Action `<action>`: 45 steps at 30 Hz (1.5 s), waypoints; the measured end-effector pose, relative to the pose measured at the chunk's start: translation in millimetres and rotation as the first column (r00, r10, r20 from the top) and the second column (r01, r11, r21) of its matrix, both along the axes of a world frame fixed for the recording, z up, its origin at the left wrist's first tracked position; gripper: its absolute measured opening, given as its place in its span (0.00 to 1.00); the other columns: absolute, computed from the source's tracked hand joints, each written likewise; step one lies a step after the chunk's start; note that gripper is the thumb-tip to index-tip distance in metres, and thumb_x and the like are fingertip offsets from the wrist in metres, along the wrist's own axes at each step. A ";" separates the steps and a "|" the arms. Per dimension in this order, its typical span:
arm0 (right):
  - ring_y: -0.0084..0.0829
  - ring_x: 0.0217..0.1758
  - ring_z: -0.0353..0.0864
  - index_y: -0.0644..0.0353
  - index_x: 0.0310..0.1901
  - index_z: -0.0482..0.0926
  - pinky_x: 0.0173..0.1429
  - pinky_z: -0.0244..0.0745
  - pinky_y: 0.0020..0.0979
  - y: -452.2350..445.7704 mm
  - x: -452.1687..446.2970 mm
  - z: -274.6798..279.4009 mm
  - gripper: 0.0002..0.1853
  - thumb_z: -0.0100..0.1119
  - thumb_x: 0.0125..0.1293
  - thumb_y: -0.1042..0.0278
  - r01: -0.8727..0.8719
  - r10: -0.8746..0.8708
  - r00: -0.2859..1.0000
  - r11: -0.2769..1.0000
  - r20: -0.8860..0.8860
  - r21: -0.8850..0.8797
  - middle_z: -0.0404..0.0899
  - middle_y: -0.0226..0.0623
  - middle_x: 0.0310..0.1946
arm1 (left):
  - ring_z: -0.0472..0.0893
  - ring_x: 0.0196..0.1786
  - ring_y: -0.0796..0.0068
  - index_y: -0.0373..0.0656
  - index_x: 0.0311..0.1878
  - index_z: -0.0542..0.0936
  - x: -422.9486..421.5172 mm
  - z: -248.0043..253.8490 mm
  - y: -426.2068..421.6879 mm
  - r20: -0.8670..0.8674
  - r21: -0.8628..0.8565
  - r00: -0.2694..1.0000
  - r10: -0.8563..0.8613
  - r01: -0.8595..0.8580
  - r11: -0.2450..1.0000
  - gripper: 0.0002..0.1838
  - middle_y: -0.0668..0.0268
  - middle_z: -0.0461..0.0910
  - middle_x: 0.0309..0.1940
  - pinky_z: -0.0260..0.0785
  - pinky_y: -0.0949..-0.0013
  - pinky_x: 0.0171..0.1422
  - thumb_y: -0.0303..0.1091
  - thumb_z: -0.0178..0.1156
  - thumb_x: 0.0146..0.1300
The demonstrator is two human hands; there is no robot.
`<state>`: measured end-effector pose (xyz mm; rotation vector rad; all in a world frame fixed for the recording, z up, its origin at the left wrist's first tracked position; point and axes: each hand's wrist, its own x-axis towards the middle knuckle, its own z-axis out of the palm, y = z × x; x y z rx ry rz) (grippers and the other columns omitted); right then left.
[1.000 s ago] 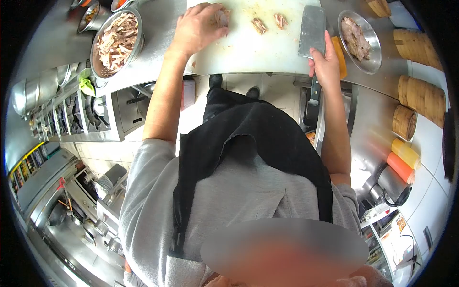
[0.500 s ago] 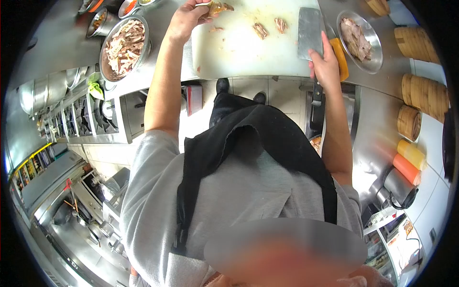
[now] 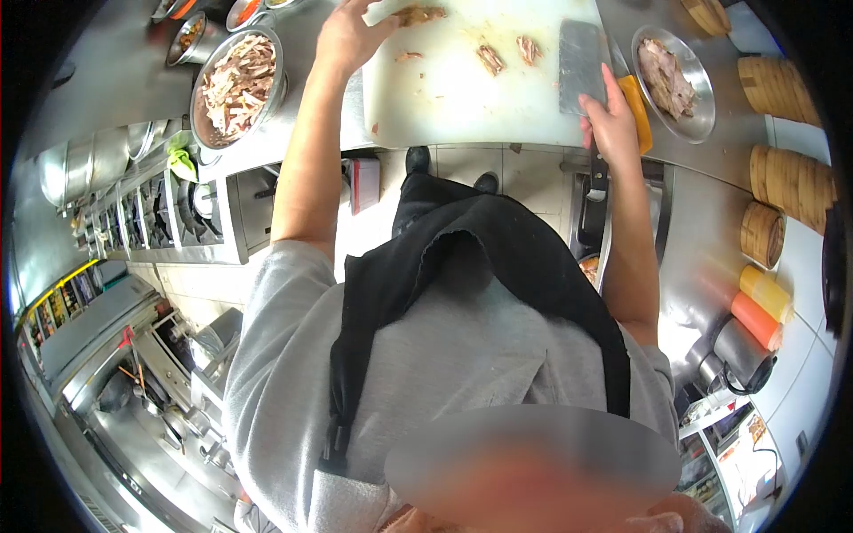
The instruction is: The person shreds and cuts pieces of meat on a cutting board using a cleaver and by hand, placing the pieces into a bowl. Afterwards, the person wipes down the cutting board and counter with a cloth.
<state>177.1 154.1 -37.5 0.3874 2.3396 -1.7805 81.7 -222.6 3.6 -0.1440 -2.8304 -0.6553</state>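
My left hand (image 3: 354,37) is over the far left of the white cutting board (image 3: 453,111), thumb and fingers apart. Its thumb tip lies at the near end of a brown piece of meat (image 3: 421,15); whether they touch is hard to tell. My right hand (image 3: 615,129) grips the cleaver (image 3: 581,71) at the board's right edge, with a finger stretched along the blade's side. Two small meat pieces, one (image 3: 490,59) beside the other (image 3: 529,51), lie mid-board.
A metal bowl of meat strips (image 3: 204,120) stands left of the board. On the right are a bowl with larger meat (image 3: 666,80), a yellow-orange object (image 3: 638,120) and bamboo steamers (image 3: 793,185). Small containers (image 3: 189,40) sit at the back left.
My left hand first lifted the brown piece off the board; now the piece lies flat and the fingers have spread. My right hand keeps its hold on the cleaver.
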 end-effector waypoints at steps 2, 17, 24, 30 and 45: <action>0.21 0.18 0.71 0.56 0.84 0.55 0.21 0.70 0.28 1.1 -3.0 -2.1 0.42 0.63 0.72 0.67 0.007 -0.007 1.000 1.000 -0.018 -0.010 0.78 0.33 0.30 | 0.86 0.56 0.61 0.55 0.59 0.86 -11.3 -33.0 -24.0 -0.080 -0.083 0.995 -0.066 0.059 0.995 0.23 0.65 0.86 0.58 0.77 0.56 0.62 0.50 0.72 0.62; 0.21 0.18 0.73 0.55 0.84 0.56 0.23 0.70 0.28 6.9 -3.7 -5.6 0.42 0.63 0.72 0.64 -0.015 0.014 1.000 0.998 -0.020 -0.059 0.77 0.33 0.26 | 0.81 0.63 0.56 0.54 0.63 0.82 2.1 -40.2 110.0 -0.106 -0.248 0.767 -0.633 0.597 0.763 0.24 0.64 0.82 0.63 0.74 0.53 0.67 0.30 0.66 0.63; 0.19 0.24 0.73 0.54 0.84 0.53 0.22 0.72 0.26 7.1 7.8 -13.7 0.39 0.59 0.76 0.71 0.032 -0.084 0.975 0.969 -0.207 -0.245 0.78 0.32 0.31 | 0.78 0.69 0.58 0.54 0.70 0.78 -3.1 -21.4 127.1 0.224 -0.229 0.650 -0.726 0.760 0.609 0.32 0.66 0.77 0.71 0.70 0.53 0.75 0.28 0.67 0.60; 0.19 0.22 0.72 0.55 0.84 0.53 0.21 0.71 0.27 9.6 2.2 -17.5 0.41 0.61 0.75 0.70 0.024 -0.063 0.983 0.975 -0.174 -0.219 0.78 0.32 0.29 | 0.85 0.55 0.55 0.49 0.63 0.82 -8.5 -24.8 125.3 0.254 -0.310 0.681 -0.687 0.730 0.609 0.24 0.61 0.83 0.51 0.78 0.52 0.60 0.30 0.66 0.62; 0.20 0.23 0.72 0.56 0.84 0.52 0.19 0.69 0.26 10.4 0.8 -22.7 0.41 0.60 0.75 0.73 -0.014 -0.028 0.978 0.980 -0.206 -0.197 0.78 0.33 0.33 | 0.87 0.47 0.53 0.49 0.49 0.86 -9.3 -31.3 100.7 0.247 -0.020 0.831 -0.499 0.519 0.854 0.13 0.57 0.87 0.43 0.79 0.53 0.53 0.36 0.65 0.61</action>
